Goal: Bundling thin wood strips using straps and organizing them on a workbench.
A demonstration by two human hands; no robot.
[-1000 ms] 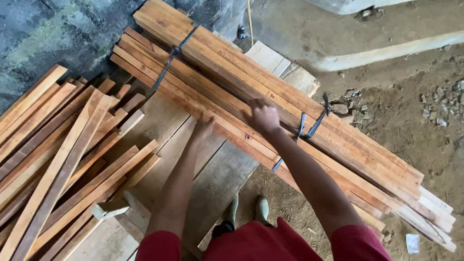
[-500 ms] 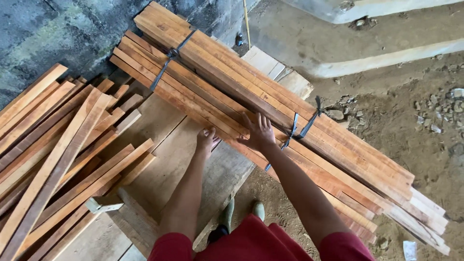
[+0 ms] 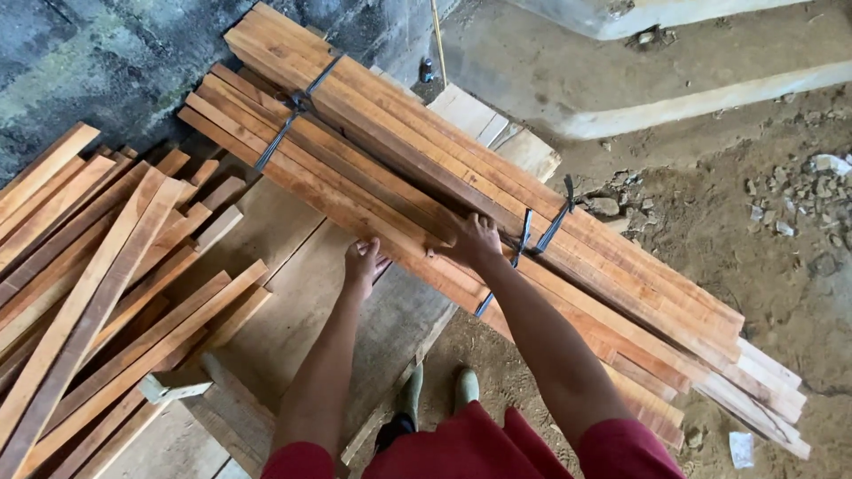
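A long bundle of reddish-brown wooden slats [image 3: 373, 151] lies diagonally across wide boards, bound by two dark straps [image 3: 288, 115]. My right hand [image 3: 470, 239] grips the bundle's near side, just left of the lower strap [image 3: 524, 244]. My left hand [image 3: 362, 264] curls around the bundle's lower edge, a little to the left of the right hand. Both arms reach forward from red sleeves.
A loose heap of similar slats [image 3: 98, 284] covers the left side. Wide pale boards [image 3: 293, 293] lie under the bundle. Dirt ground with stones [image 3: 781, 213] spreads to the right. A concrete wall [image 3: 106, 53] stands at the back left. My green boots [image 3: 444, 390] show below.
Both hands have slid down from on top of the slats to the near edge of the bundle and closed on it. The view has shifted slightly left.
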